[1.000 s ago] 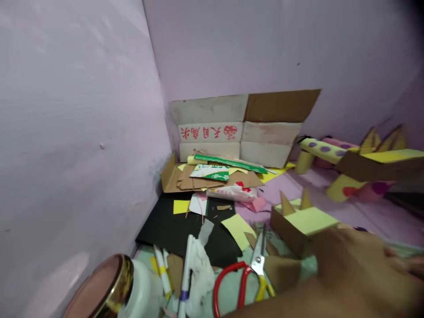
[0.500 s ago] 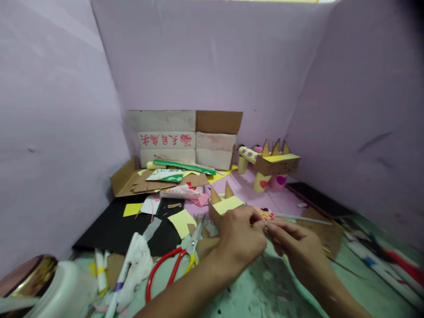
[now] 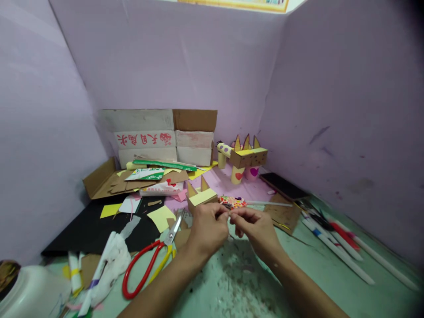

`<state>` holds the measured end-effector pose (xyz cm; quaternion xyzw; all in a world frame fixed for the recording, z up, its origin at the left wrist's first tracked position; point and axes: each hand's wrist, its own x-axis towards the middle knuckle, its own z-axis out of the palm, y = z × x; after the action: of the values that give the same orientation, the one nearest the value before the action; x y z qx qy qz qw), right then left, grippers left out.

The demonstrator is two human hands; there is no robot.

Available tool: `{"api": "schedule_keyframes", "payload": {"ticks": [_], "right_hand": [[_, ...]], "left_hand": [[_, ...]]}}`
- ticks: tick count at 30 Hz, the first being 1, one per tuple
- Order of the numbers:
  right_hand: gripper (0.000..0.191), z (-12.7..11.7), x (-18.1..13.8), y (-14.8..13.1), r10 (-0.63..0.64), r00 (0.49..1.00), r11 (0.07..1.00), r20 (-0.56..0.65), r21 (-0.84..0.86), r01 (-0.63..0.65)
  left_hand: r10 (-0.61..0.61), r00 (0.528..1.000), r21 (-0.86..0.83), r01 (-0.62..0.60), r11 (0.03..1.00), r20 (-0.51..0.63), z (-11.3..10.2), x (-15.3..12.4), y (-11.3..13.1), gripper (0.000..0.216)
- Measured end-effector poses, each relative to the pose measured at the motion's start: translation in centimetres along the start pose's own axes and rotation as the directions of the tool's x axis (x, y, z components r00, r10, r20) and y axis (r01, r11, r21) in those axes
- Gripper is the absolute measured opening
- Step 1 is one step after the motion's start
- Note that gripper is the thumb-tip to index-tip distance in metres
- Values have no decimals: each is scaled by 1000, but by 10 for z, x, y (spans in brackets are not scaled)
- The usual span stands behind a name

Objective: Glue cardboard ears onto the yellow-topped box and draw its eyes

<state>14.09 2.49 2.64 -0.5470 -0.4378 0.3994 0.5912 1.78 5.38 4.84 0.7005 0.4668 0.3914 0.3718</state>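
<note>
My left hand [image 3: 209, 227] and my right hand [image 3: 254, 226] meet fingertip to fingertip above the green tabletop. Both are closed in a pinch, and whatever lies between the fingertips is too small to make out. Right behind my left hand stands a small cardboard box [image 3: 202, 197] with two pointed pieces and a pale yellow strip on top. Just beyond the fingertips lies a colourful patterned piece [image 3: 232, 202], with a thin white stick [image 3: 270, 203] reaching to its right. Scissors [image 3: 170, 236] with red and yellow handles rest open to the left of my left wrist.
A longer cardboard box [image 3: 249, 158] with pointed pieces stands on paper cups at the back. Left are a folded carton [image 3: 142, 143], black sheet [image 3: 76, 229], crumpled tissue [image 3: 114, 260] and white jar [image 3: 36, 287]. On the right lie a dark phone-like slab [image 3: 284, 186] and several markers [image 3: 341, 251].
The view has turned right, so the table's things sit further left in the picture and more markers show. My hands keep their fingertips together in front of the small box.
</note>
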Motion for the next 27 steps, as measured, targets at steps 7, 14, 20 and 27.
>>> {"api": "schedule_keyframes", "payload": {"ticks": [7,14,20,27], "right_hand": [[20,4,-2,-2,-5,1000,999,-7,37,5],[18,4,-3,2,-61,998,997,24,-44,62],[18,2,-4,16,-257,966,949,42,-181,260],[18,2,-2,24,-428,900,866,81,-247,434]], "left_hand": [[-98,992,-103,90,991,-74,3,-7,-2,12],[-194,981,-183,189,965,-11,2,-4,-2,11],[-257,966,-202,256,945,19,-3,-1,-5,10],[-284,958,-196,288,938,46,-6,-1,-1,12]]}}
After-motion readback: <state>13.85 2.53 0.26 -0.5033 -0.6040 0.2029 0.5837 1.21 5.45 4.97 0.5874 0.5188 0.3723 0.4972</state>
